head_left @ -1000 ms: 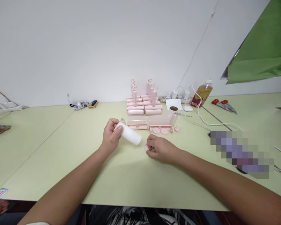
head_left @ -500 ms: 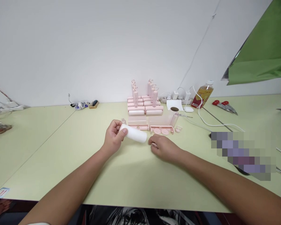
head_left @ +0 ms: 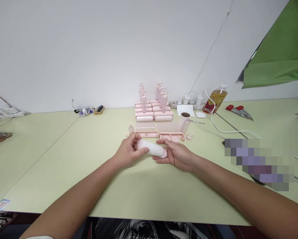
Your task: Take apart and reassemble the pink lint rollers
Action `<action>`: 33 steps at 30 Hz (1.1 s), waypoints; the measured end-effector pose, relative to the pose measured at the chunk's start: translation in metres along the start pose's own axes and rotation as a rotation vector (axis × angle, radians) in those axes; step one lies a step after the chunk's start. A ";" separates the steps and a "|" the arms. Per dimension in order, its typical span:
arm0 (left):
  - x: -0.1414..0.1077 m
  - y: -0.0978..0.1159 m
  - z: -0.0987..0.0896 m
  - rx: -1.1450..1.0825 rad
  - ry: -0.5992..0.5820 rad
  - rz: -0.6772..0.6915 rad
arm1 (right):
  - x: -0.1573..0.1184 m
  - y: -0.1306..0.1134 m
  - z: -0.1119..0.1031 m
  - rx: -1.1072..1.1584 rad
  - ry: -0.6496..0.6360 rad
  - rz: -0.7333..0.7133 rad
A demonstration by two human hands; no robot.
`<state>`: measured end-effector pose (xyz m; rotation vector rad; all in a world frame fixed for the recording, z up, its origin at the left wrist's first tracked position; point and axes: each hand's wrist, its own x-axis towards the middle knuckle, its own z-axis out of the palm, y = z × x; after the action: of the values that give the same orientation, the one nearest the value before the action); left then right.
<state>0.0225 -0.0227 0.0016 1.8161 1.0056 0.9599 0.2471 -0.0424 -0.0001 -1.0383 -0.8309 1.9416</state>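
A white roll (head_left: pixel 152 148) with pink caps at both ends is held above the table between my two hands. My left hand (head_left: pixel 131 149) is closed round its left end, the thumb lying along the near side. At the right end, my right hand (head_left: pixel 175 154) cups the pink cap (head_left: pixel 164 153), palm up, with its fingers bent against it. Just beyond the hands lie two opened pink cases (head_left: pixel 149 134) with clear lids; the right one (head_left: pixel 180 135) has round pink discs inside. A small clear bottle-like piece (head_left: pixel 131 128) stands behind my left hand.
Rows of pink roller cases (head_left: pixel 163 116) and upright pink tubes (head_left: pixel 164 102) stand by the wall. At the right are a drink bottle (head_left: pixel 216 99), a power strip with white cables, red-handled tools (head_left: pixel 238 111) and a blurred dark object (head_left: pixel 258 162). A green sheet (head_left: pixel 278 49) hangs above.
The roll has moved slightly right and nearer me. My right hand has turned palm up and come against its right end, where a pink cap now shows.
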 end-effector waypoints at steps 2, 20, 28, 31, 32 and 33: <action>0.000 0.000 0.000 0.004 -0.006 -0.008 | -0.001 -0.001 0.001 0.046 -0.013 -0.009; -0.001 -0.004 0.002 0.024 0.056 0.068 | -0.017 0.003 0.013 -0.080 -0.209 -0.253; 0.006 0.000 -0.001 -0.188 0.215 -0.006 | -0.003 0.009 0.001 -0.023 -0.033 -0.204; 0.007 -0.001 -0.005 -0.233 0.288 0.019 | 0.003 0.013 -0.007 -0.172 0.060 -0.231; 0.007 -0.001 -0.006 -0.242 0.307 0.030 | 0.004 0.014 -0.010 -0.284 0.080 -0.258; 0.007 -0.001 -0.007 -0.248 0.322 0.041 | 0.005 0.015 -0.012 -0.437 0.086 -0.306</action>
<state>0.0191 -0.0139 0.0042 1.5114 0.9917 1.3696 0.2508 -0.0435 -0.0196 -1.1539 -1.3181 1.4818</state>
